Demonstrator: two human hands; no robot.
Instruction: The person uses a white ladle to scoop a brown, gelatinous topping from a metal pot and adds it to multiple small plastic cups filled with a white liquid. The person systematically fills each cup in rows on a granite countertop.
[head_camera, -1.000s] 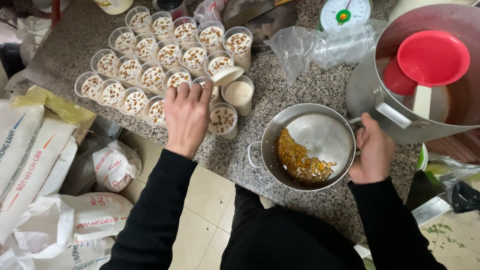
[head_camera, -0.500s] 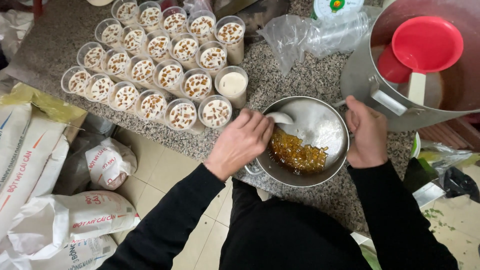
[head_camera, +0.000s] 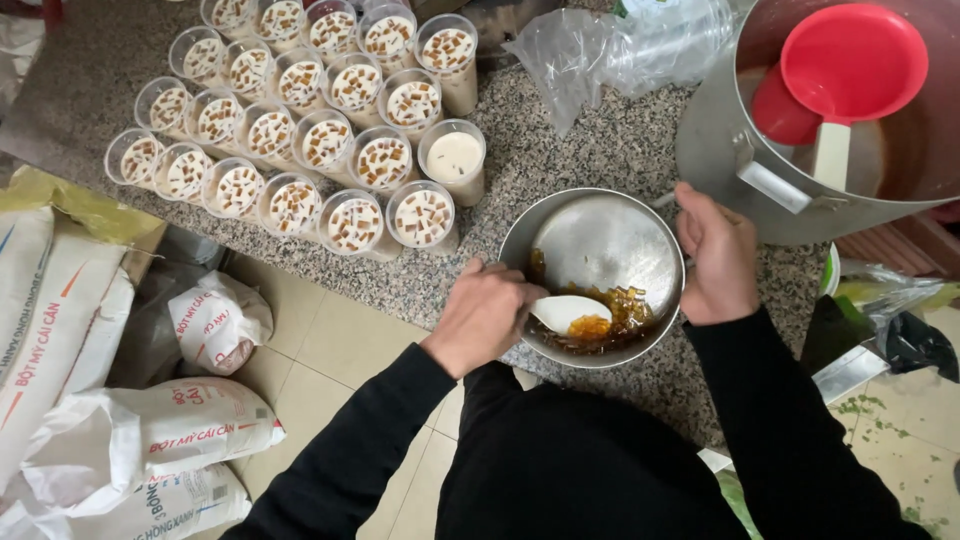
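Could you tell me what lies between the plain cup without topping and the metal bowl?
Head view: only bare speckled counter separates the plain cup from the metal bowl.

A brushed, dully shining metal bowl (head_camera: 600, 250) is seen on a speckled, polished stone counter (head_camera: 590, 150). Inside it, glossy amber jelly cubes (head_camera: 625, 305) are lifted by a smooth white plastic spoon (head_camera: 572, 312). Left of the bowl, clear plastic cups (head_camera: 300, 110) are ranged; right of it, a matt steel pot (head_camera: 720, 150) holds a glossy red plastic ladle (head_camera: 850, 60).

Single head-worn view, looking steeply down from above at close range onto the speckled worktop (head_camera: 610, 150) edge, both forearms reaching in from below, floor (head_camera: 330, 330) visible at left.
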